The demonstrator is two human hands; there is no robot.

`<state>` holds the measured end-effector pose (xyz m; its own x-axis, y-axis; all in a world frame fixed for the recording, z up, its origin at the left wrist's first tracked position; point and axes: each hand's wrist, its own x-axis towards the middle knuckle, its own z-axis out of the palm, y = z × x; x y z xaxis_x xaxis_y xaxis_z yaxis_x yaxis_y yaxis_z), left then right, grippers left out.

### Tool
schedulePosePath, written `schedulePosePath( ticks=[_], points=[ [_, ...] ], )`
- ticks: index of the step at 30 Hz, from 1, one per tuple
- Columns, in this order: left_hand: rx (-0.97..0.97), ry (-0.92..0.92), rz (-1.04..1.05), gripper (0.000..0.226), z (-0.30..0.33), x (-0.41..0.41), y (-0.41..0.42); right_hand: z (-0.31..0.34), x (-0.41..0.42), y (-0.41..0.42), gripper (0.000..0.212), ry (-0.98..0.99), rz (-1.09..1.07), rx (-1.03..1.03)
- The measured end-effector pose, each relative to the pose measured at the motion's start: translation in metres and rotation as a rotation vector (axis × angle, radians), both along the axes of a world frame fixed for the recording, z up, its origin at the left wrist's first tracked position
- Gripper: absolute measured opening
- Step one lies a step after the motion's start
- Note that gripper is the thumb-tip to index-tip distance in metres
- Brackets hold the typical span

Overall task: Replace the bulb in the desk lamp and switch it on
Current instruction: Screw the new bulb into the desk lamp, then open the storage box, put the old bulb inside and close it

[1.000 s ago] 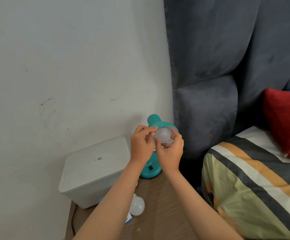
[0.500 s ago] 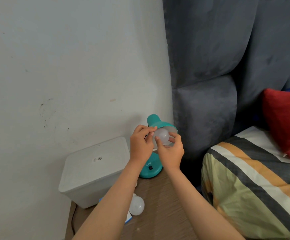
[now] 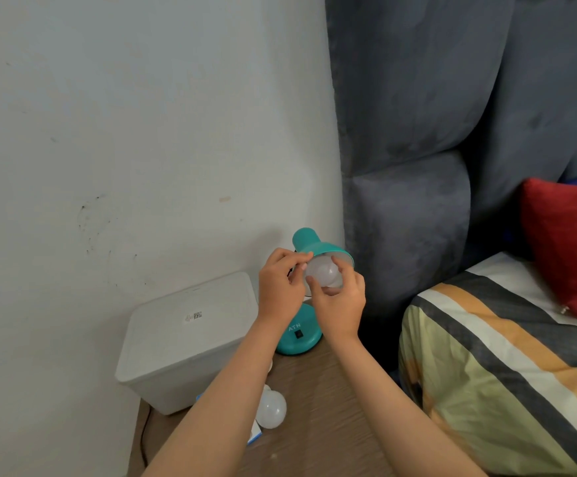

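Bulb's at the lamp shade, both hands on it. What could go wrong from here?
1. The right hand holds the bulb by fingertips only; if that grip slips, the bulb could drop onto the wooden table.
2. The left hand steadies the shade, nothing holds the lamp base; twisting may tip or slide the lamp.
3. The spare bulb lies loose by the left forearm and may get knocked and roll.

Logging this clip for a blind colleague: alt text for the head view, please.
Two hands hold a white bulb at the shade of a teal desk lamp: right hand grips it, left hand steadies the shade. Another bulb lies on the wooden table beside a white box.
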<state>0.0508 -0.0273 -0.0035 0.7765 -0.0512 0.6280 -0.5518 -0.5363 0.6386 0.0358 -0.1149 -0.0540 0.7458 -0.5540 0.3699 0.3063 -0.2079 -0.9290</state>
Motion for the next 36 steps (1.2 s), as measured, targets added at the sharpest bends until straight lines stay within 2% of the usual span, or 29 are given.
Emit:
schedulePosePath(
  ticks=[4, 12, 16, 21, 24, 28, 31, 36],
  points=[
    [0.008, -0.008, 0.000, 0.023, 0.001, 0.001, 0.001, 0.000, 0.001, 0.000, 0.046, 0.046, 0.001, 0.006],
    [0.017, 0.003, -0.015, 0.024, 0.003, -0.001, 0.000, 0.001, 0.008, -0.002, 0.048, 0.134, 0.034, 0.156],
    [0.045, 0.061, -0.047, 0.025, 0.007, -0.005, 0.004, 0.005, 0.000, -0.004, 0.047, 0.148, 0.068, 0.116],
    [0.092, 0.126, -0.070, 0.035, 0.001, -0.027, 0.023, 0.001, -0.030, 0.009, 0.042, 0.103, -0.043, 0.050],
    [0.050, 0.165, 0.012, 0.036, -0.011, -0.045, 0.047, -0.013, -0.041, 0.029, 0.027, 0.010, 0.019, -0.082],
    [0.054, 0.279, 0.196, 0.042, -0.032, -0.060, 0.096, -0.017, -0.044, 0.064, 0.016, -0.106, 0.187, -0.358],
    [0.106, 0.340, 0.404, 0.048, -0.040, -0.065, 0.142, -0.012, -0.032, 0.086, 0.027, -0.033, 0.318, -0.458],
    [0.253, 0.522, 0.692, 0.067, -0.051, -0.064, 0.206, -0.007, -0.005, 0.108, 0.061, 0.265, 0.456, -0.632]
  ],
)
